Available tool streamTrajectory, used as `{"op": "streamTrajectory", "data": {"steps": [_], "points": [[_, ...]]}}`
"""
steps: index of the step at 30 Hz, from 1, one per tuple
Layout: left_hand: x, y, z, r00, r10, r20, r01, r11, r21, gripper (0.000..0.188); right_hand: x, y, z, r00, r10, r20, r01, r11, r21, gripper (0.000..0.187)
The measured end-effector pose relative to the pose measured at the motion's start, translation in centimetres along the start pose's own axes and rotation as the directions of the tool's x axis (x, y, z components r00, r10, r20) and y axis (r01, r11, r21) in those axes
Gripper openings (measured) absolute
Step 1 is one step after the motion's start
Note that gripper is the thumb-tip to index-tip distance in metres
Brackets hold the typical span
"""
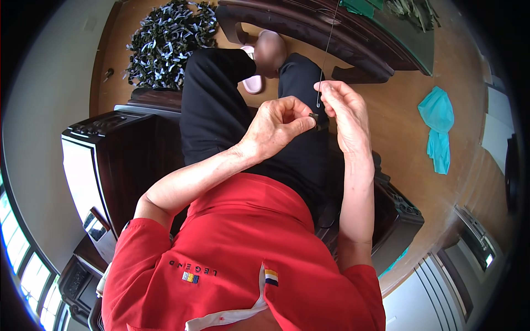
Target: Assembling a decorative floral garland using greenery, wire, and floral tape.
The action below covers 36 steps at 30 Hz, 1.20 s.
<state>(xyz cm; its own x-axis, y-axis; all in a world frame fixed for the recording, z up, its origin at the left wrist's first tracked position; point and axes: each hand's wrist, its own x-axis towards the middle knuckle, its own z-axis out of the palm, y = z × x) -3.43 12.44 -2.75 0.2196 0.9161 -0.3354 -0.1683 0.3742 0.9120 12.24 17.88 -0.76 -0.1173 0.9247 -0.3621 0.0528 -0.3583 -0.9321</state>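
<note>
My left hand (279,126) pinches a small dark folded piece (313,118) between thumb and fingertips, in front of my right thigh. Just above it hangs the lower end of a long thin wire (327,52), which runs up toward the dark wooden table and has a small bent tip. My right hand (345,110) is closed with its fingertips at this wire, a little above the bent end. The tip and the dark piece are close together but look apart. How firmly the right fingers grip the wire is partly hidden.
A large heap of small dark pieces with pale strips (171,44) lies at the far left. The dark wooden table (309,33) ahead carries green material (361,6). A turquoise cloth or bag (438,127) lies on the floor at right. Dark wooden armrests (113,129) flank me.
</note>
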Motion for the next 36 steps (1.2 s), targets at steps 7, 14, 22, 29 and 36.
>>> {"op": "streamTrajectory", "data": {"steps": [7, 14, 22, 29, 36], "points": [[1.2, -0.1, -0.3, 0.996, -0.083, -0.017, 0.08, 0.988, -0.13, 0.009, 0.8, 0.2, 0.5, 0.998, -0.001, 0.069, -0.001, 0.999, 0.033, 0.013], [2.8, 1.1, -0.5, 0.995, -0.062, -0.074, 0.044, 0.974, -0.221, 0.006, 1.3, 0.4, 0.1, 0.995, -0.024, 0.095, 0.027, 0.999, -0.028, 0.02], [12.2, 5.6, -0.7, 0.97, -0.177, -0.168, 0.128, 0.955, -0.267, 0.009, 2.8, -1.0, -0.3, 0.999, -0.028, 0.033, 0.026, 0.998, 0.057, 0.024], [22.4, 7.3, -0.8, 0.929, 0.062, -0.366, -0.077, 0.997, -0.027, 0.013, 7.4, -1.1, -0.3, 0.997, 0.034, 0.073, -0.044, 0.989, 0.141, 0.024], [15.6, 7.9, -4.6, 0.992, -0.021, -0.126, 0.039, 0.988, 0.148, 0.037, 13.6, -2.4, -1.3, 0.993, 0.055, 0.103, -0.073, 0.981, 0.181, 0.025]]}}
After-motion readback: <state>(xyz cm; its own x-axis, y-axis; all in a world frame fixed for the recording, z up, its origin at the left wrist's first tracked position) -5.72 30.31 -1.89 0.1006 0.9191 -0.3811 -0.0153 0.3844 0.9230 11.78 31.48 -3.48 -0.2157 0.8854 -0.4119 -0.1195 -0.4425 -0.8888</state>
